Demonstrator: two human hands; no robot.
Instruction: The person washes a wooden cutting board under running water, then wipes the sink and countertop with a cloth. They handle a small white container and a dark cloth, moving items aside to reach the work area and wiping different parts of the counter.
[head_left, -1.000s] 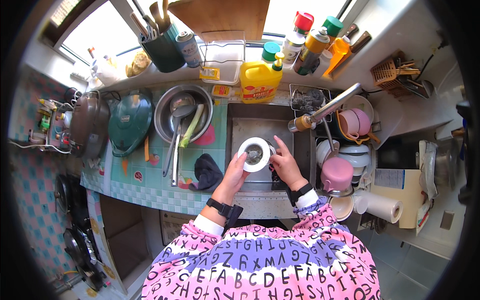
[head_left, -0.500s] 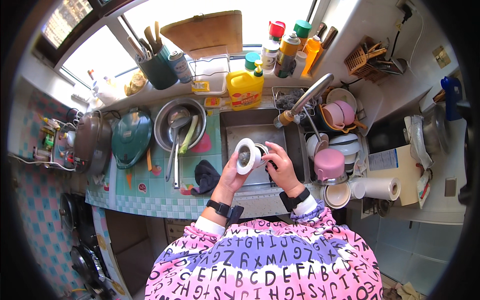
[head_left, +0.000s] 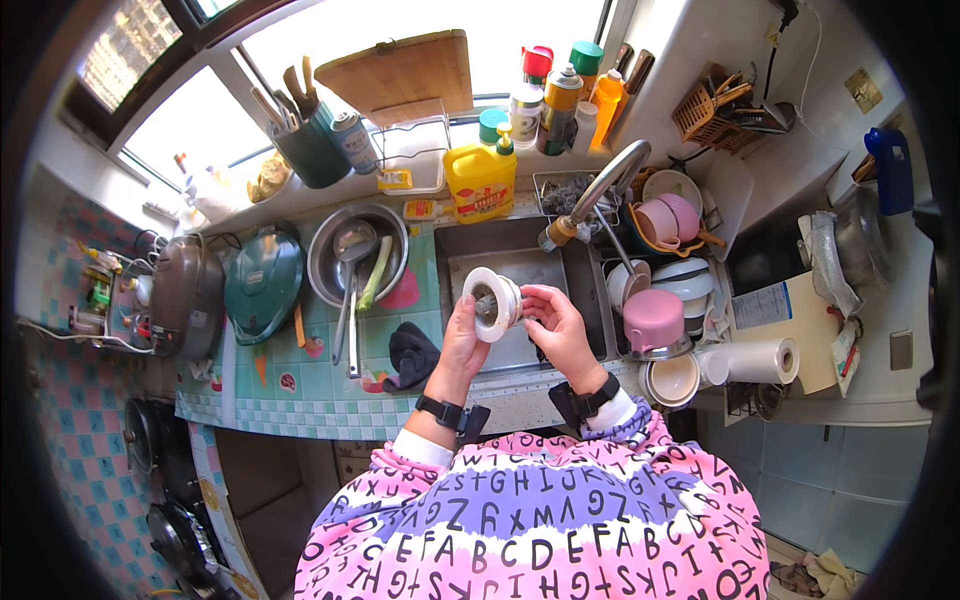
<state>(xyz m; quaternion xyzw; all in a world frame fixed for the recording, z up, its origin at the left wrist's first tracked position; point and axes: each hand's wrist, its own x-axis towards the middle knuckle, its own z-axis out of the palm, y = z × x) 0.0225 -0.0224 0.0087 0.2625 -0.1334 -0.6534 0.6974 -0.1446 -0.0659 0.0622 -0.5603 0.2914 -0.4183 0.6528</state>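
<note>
Over the front part of the sink (head_left: 500, 365) I hold a white sink drain fitting (head_left: 489, 304), with a round flanged rim and a dark, metallic-looking centre. My left hand (head_left: 461, 348) is wrapped round the near left side of its rim, thumb on the edge. At the fitting's right side, the fingers of my right hand (head_left: 562, 335) are closed on its narrower body. The fitting is tilted, its wide face turned toward me and to the left. Part of its back is hidden by my right fingers.
Left of the sink lie a dark cloth (head_left: 413, 356) and a steel bowl (head_left: 332, 280) with ladles and a green stalk. Behind stands a yellow pump jug (head_left: 480, 185). A faucet (head_left: 612, 180) arches over the basin's right side, beside stacked dishes and a pink pot (head_left: 654, 320).
The drain fitting has turned slightly, so its wide face shows more toward me. My right fingers have shifted closer along its side. The whole view has swung a little.
</note>
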